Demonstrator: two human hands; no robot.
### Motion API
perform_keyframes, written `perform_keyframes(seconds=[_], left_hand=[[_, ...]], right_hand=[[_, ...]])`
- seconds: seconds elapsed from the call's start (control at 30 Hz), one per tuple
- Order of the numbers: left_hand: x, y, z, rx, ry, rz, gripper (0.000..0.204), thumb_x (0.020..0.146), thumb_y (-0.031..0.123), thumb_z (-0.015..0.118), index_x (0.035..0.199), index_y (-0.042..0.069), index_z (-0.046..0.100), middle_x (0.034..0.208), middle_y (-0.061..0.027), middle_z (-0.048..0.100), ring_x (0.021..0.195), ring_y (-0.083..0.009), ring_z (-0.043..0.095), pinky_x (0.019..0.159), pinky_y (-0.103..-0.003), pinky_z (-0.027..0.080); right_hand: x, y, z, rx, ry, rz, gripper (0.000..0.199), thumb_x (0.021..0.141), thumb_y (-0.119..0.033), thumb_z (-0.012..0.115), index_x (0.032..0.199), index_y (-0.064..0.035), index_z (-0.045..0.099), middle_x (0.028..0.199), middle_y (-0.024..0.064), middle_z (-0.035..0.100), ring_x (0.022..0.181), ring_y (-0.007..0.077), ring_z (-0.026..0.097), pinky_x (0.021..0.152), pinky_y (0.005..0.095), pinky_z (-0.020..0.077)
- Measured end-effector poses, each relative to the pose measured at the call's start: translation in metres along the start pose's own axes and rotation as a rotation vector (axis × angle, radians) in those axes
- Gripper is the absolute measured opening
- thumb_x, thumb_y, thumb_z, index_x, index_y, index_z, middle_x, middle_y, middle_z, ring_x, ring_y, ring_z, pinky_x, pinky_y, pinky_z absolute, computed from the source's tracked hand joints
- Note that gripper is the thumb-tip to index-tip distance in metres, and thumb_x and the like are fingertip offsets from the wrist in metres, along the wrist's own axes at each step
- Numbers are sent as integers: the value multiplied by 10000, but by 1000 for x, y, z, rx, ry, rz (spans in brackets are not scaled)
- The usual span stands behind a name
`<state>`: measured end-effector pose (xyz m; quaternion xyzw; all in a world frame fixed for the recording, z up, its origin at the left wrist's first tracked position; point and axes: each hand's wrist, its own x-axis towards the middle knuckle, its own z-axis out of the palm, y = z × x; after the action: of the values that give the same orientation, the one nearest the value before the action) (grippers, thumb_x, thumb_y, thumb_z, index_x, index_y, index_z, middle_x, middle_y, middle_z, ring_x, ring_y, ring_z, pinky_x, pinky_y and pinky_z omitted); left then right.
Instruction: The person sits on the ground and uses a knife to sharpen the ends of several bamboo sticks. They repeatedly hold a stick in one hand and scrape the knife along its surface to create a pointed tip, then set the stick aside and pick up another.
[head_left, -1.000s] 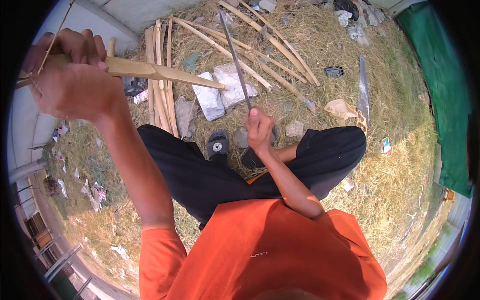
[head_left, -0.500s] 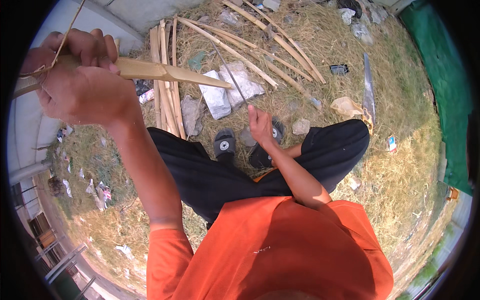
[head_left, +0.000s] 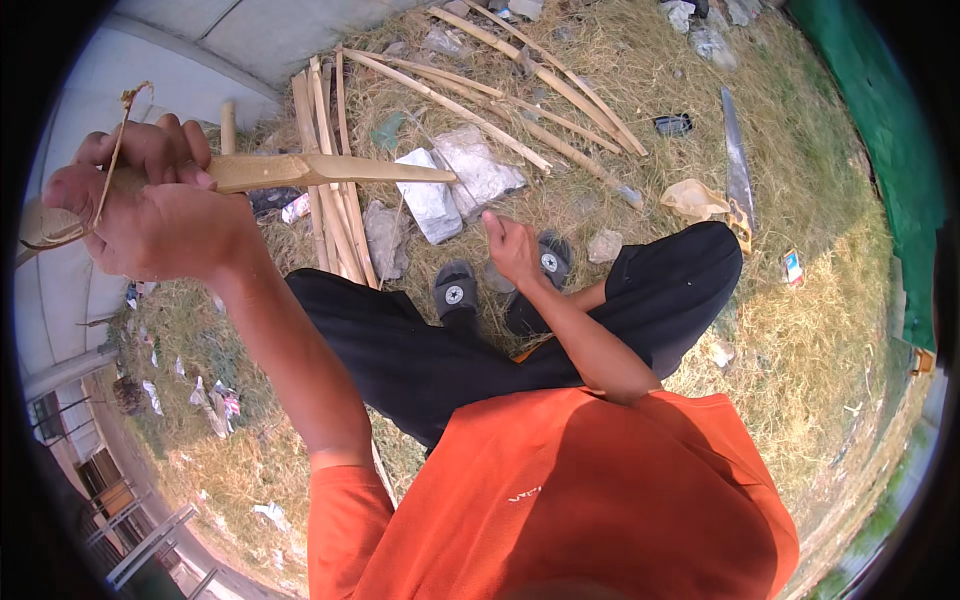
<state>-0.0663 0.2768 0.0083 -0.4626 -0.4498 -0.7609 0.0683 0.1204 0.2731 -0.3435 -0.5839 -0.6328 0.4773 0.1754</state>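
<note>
My left hand (head_left: 150, 215) is raised at the upper left, shut on a pale split bamboo stick (head_left: 330, 172) whose tapered end points right. A thin curled shaving (head_left: 118, 130) hangs off the stick above my fingers. My right hand (head_left: 512, 248) is lower, in front of my black shoes (head_left: 455, 293), with its fingers curled around a thin metal blade that only shows faintly against the straw. I sit on dry grass with my legs in black trousers (head_left: 400, 350) crossed.
A bundle of split bamboo strips (head_left: 325, 130) lies behind the stick, and longer poles (head_left: 520, 90) lie further back. A hand saw (head_left: 738, 165) rests at the right, with pale crumpled sacks (head_left: 450, 185) in the middle. Green netting (head_left: 885, 150) runs along the right, a concrete slab (head_left: 220, 50) at the top left.
The long thin blade in my right hand stood up clearly a second ago and now barely shows. My left hand with the bamboo stick has shifted slightly lower.
</note>
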Motion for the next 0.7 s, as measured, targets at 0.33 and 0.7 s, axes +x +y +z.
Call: perform_keyframes(seconds=[0.33, 0.7], left_hand=[[1, -7, -24, 27, 53, -45, 452, 1000, 505, 387, 842, 100, 511, 530, -11, 315, 422, -97, 219, 422, -254, 212], [14, -21, -75, -483, -306, -133, 480, 983, 557, 380, 863, 125, 551, 554, 11, 287, 418, -93, 231, 434, -249, 223]], right_hand=[[12, -50, -35, 149, 94, -24, 643, 968, -538, 399, 727, 15, 622, 679, 179, 640, 601, 346, 583, 647, 428, 471], [20, 18, 24, -155, 111, 267, 557, 972, -462, 443, 738, 18, 599, 627, 213, 591, 598, 365, 562, 622, 454, 431]])
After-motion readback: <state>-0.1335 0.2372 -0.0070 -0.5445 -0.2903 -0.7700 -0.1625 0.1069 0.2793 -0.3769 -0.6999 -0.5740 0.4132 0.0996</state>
